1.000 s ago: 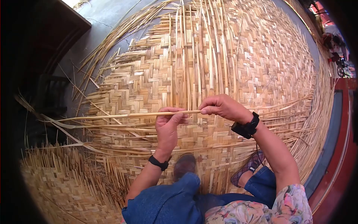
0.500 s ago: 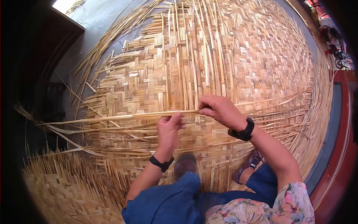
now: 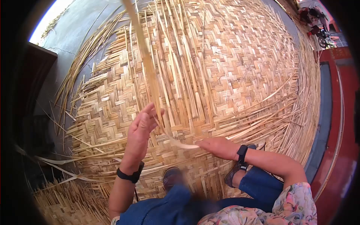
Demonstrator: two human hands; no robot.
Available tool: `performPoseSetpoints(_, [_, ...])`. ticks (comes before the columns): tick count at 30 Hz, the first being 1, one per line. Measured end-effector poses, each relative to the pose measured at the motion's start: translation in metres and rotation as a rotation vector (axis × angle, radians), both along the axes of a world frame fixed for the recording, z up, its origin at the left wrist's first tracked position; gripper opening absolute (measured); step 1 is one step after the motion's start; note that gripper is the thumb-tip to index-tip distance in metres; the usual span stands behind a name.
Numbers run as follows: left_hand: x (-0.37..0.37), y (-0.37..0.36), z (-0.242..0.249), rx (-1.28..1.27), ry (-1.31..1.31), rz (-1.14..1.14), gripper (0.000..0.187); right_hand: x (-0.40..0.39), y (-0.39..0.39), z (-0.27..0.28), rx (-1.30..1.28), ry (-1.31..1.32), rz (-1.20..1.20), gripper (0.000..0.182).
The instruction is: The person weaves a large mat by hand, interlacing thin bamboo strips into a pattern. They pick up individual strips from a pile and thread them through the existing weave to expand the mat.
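A long flat reed strip [image 3: 150,71] rises from between my hands toward the top of the view, blurred by motion, and its lower part curves to the right. My left hand [image 3: 139,129] is beside the strip with its fingers partly curled around it. The strip's lower end meets my right hand [image 3: 217,146], whose fingers are pressed together on it. Beneath both hands lies a large woven reed mat [image 3: 232,67], with several loose strips [image 3: 180,56] lying lengthwise over its middle.
More loose strips [image 3: 240,129] cross the mat near my feet. A dark piece of furniture [image 3: 41,63] stands at the left. Another woven piece [image 3: 63,208] lies at lower left. A red ledge [image 3: 339,123] runs along the right, and a wheeled object [image 3: 322,40] is at upper right.
The strip has swung from lying crosswise to pointing upward. My left hand has moved left, and my right hand has moved lower. The view has shifted to the right.
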State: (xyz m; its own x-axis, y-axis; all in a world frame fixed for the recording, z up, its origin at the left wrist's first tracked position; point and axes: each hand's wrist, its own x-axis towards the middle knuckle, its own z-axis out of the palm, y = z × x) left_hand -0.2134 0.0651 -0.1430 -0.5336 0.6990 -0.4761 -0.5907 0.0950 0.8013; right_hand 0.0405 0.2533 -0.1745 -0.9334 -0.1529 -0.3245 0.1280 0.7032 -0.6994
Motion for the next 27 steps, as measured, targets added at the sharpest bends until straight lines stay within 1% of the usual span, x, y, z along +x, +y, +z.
performPoseSetpoints(1, [-0.011,0.003,-0.016,0.101,-0.096,0.248,0.042,-0.001,0.023,-0.011,-0.08,0.08,-0.199,0.024])
performPoseSetpoints(3, [-0.026,0.007,-0.027,-0.064,0.21,0.016,0.045,-0.011,0.073,-0.031,-0.344,0.162,-0.806,0.024])
performPoseSetpoints(4, [-0.029,0.009,-0.032,-0.153,0.355,-0.101,0.047,-0.021,0.101,-0.031,-0.592,0.241,-1.09,0.022])
performPoseSetpoints(5, [-0.031,0.023,-0.039,-0.124,0.369,-0.211,0.041,-0.027,0.122,-0.032,-0.77,0.336,-1.427,0.021])
performPoseSetpoints(6, [-0.033,0.037,-0.045,-0.169,0.335,-0.281,0.039,-0.03,0.138,-0.038,-0.878,0.46,-1.664,0.021])
performPoseSetpoints(8, [-0.032,0.064,-0.057,-0.253,0.262,-0.42,0.036,-0.027,0.155,-0.053,-1.106,0.573,-1.817,0.022])
performPoseSetpoints(9, [-0.03,0.079,-0.063,-0.323,0.387,-0.405,0.03,-0.026,0.149,-0.058,-1.082,0.512,-1.822,0.022])
performPoseSetpoints(10, [-0.034,0.09,-0.067,-0.427,0.565,-0.469,0.028,-0.034,0.132,-0.049,-1.057,0.45,-1.822,0.022])
performPoseSetpoints(11, [-0.037,0.098,-0.069,-0.535,0.74,-0.534,0.027,-0.038,0.117,-0.045,-1.016,0.342,-1.767,0.022])
performPoseSetpoints(12, [-0.039,0.105,-0.073,-0.645,0.911,-0.602,0.027,-0.043,0.105,-0.042,-0.966,0.293,-1.645,0.021])
performPoseSetpoints(14, [-0.034,0.123,-0.083,-0.753,1.103,-0.59,0.026,-0.051,0.084,-0.039,-0.875,0.188,-1.408,0.019])
performPoseSetpoints(15, [-0.031,0.126,-0.087,-0.805,1.201,-0.592,0.027,-0.055,0.079,-0.043,-0.69,0.152,-1.263,0.018])
performPoseSetpoints(17, [-0.033,0.126,-0.087,-0.752,0.897,-0.492,0.023,-0.071,0.08,-0.052,-0.331,0.112,-0.95,0.017])
performPoseSetpoints(18, [-0.034,0.126,-0.085,-0.72,0.747,-0.441,0.022,-0.078,0.081,-0.055,-0.206,0.143,-0.857,0.016])
performPoseSetpoints(20, [-0.025,0.116,-0.08,-0.441,0.457,-0.217,0.017,-0.091,0.086,-0.058,0.051,0.193,-0.667,0.014])
performPoseSetpoints(21, [-0.019,0.109,-0.078,-0.298,0.309,-0.099,0.017,-0.099,0.086,-0.059,0.039,0.192,-0.71,0.012])
performPoseSetpoints(24, [-0.015,0.094,-0.075,-0.38,0.33,-0.277,0.02,-0.116,0.087,-0.061,-0.125,0.126,-0.852,0.011])
performPoseSetpoints(27, [-0.026,0.095,-0.061,-0.476,0.038,-0.467,0.021,-0.122,0.094,-0.052,-0.104,0.236,-0.98,0.013])
